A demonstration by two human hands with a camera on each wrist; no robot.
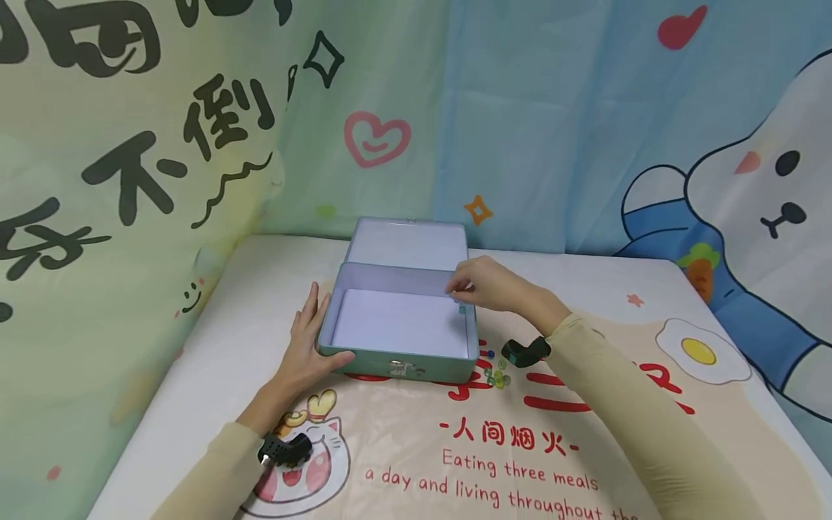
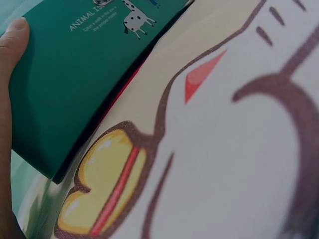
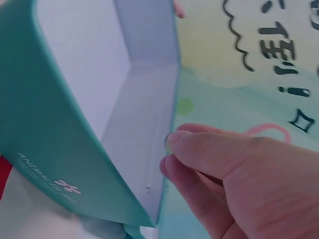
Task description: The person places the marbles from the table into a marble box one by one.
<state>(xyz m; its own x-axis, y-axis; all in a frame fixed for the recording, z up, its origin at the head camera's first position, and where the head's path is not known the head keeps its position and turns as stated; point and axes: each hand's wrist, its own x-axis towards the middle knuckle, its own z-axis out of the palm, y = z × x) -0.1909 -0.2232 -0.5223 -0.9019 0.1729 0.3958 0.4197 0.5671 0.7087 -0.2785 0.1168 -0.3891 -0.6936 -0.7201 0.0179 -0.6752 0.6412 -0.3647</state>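
- Closest in, a few green glass marbles (image 1: 498, 376) lie just beside the near right corner of a green tin box (image 1: 432, 368), with a blue marble (image 1: 490, 354) near them.
- The left hand (image 1: 308, 347) has its fingers spread along the box's left side, thumb on the front.
- The box sits left of centre towards the surface's (image 1: 624, 278) far edge, front facing the person, long axis seemingly along that edge.
- The right hand (image 1: 484, 283), nearer its far right corner, pinches a small marble (image 3: 168, 142) between fingertips; round, it points nowhere. The box's opening spreads leftward from there.
- Farthest, the raised lid (image 1: 408, 242) leans back.
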